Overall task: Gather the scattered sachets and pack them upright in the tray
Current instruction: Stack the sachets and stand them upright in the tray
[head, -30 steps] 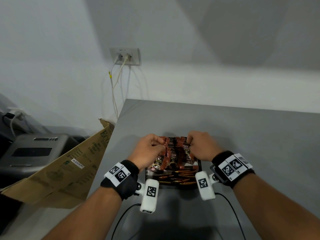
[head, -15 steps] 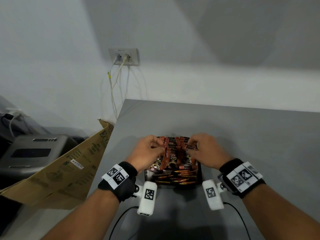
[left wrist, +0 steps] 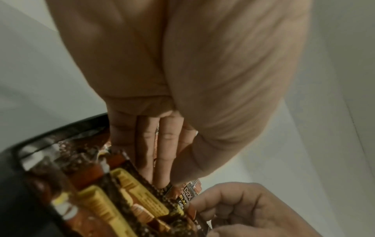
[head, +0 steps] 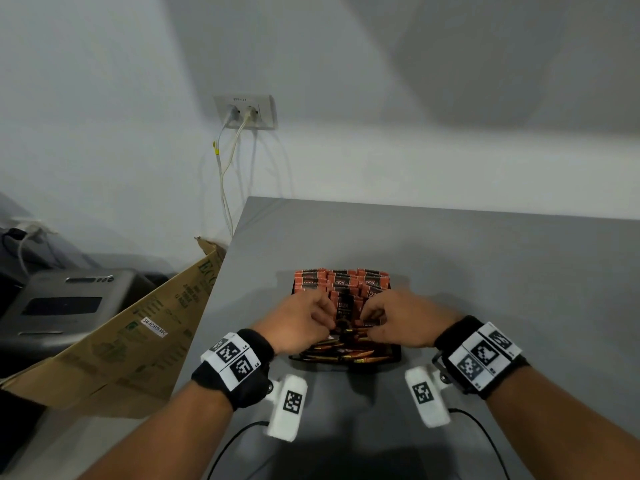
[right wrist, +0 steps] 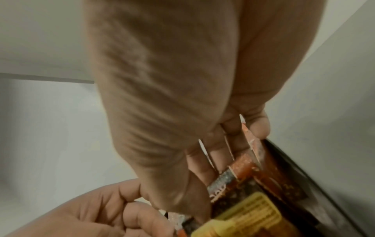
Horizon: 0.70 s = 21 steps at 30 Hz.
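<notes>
- On the grey table [head: 485, 271], close to its near edge, sits the black tray [head: 394, 353], and both hands are lowered into the near half of it, wrists raised, knuckles up.
- Left hand [head: 298, 322]: the forearm comes in from the lower left. In the left wrist view its fingers [left wrist: 164, 144] run fairly straight and close together down among the sachets [head: 341, 282], tips buried between packets; the thumb presses against a packet marked D2X [left wrist: 187, 196]. Whether it truly pinches that packet I cannot tell.
- Right hand [head: 403, 320]: the forearm comes in from the lower right. Its fingers [right wrist: 257, 123] are curled, with packet edges wedged between them, so it grasps a small bunch of sachets; the thumb points down beside them.
- The two hands are nearly touching over the tray's middle.
- Sachets at the far end of the tray stand upright in rows; those at the near end lie flat or tilted.
- A cardboard sheet [head: 114, 348] leans at the table's left edge.
</notes>
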Available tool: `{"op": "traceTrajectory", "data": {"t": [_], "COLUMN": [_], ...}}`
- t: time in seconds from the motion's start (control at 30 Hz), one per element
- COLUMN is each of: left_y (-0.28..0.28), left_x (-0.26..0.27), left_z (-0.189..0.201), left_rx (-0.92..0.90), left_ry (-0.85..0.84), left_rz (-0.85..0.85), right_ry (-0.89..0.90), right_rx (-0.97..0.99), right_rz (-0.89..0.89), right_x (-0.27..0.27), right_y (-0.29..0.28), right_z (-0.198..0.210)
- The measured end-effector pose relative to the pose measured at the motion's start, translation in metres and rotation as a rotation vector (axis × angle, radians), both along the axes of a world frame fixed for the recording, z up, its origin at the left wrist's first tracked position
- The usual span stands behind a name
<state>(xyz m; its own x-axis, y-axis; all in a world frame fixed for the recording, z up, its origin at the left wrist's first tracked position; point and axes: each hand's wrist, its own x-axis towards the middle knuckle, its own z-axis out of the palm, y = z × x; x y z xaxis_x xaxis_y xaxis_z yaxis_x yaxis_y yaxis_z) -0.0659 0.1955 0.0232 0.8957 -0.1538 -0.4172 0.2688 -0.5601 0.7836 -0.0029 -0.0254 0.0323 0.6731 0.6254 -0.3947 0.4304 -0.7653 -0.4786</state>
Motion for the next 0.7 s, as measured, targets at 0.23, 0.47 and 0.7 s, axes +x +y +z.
{"op": "traceTrajectory", "data": {"t": [0.23, 0.47, 0.7], "left_y": [-0.004, -0.003, -0.007], "left_x": [-0.002, -0.002, -0.005], "left_z": [-0.006, -0.009, -0.007], "left_rx": [0.044, 0.056, 0.092], "left_ry": [0.008, 0.001, 0.029], "left_rz": [-0.047, -0.048, -0.070], "right_ry": [-0.133, -0.204, -0.191], "right_rx": [-0.009, -0.051, -0.063], "right_rz": [0.050, 0.084, 0.083], "right_x": [-0.007, -0.009, -0.007], "right_y": [0.007, 0.009, 0.014], "right_z": [-0.009, -0.016, -0.016]}}
